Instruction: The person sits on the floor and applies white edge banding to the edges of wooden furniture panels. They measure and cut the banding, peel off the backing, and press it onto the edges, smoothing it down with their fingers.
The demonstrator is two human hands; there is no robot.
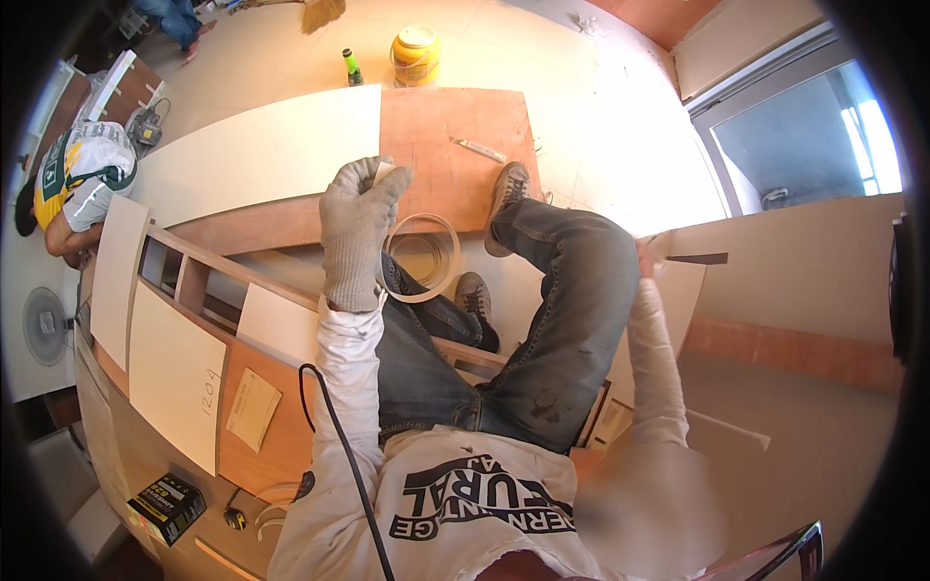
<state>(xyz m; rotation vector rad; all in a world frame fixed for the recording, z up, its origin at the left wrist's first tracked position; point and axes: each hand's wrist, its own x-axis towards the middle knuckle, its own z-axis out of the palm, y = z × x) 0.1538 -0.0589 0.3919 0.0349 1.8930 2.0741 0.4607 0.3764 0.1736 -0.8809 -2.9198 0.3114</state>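
Note:
My left hand (360,218), in a grey knitted glove, is raised in front of me, fingers closed on the end of a pale strip of edge banding (385,172). Below its wrist hangs a loose coil of the same-looking banding (456,254), above my legs. My right hand (647,258) looks bare and is by my knee, at the edge of a pale panel. Just beyond it a dark, flat, pointed shape (699,259) shows; whether the hand grips it is unclear. Its fingers are mostly hidden.
A reddish board with a white sheet (281,145) lies ahead, bearing a cutter knife (480,149). Beyond stand a yellow bucket (416,56) and green bottle (352,68). At left are a cabinet frame (194,281), adhesive box (168,508), tape measure (234,518) and a bending co-worker (87,179).

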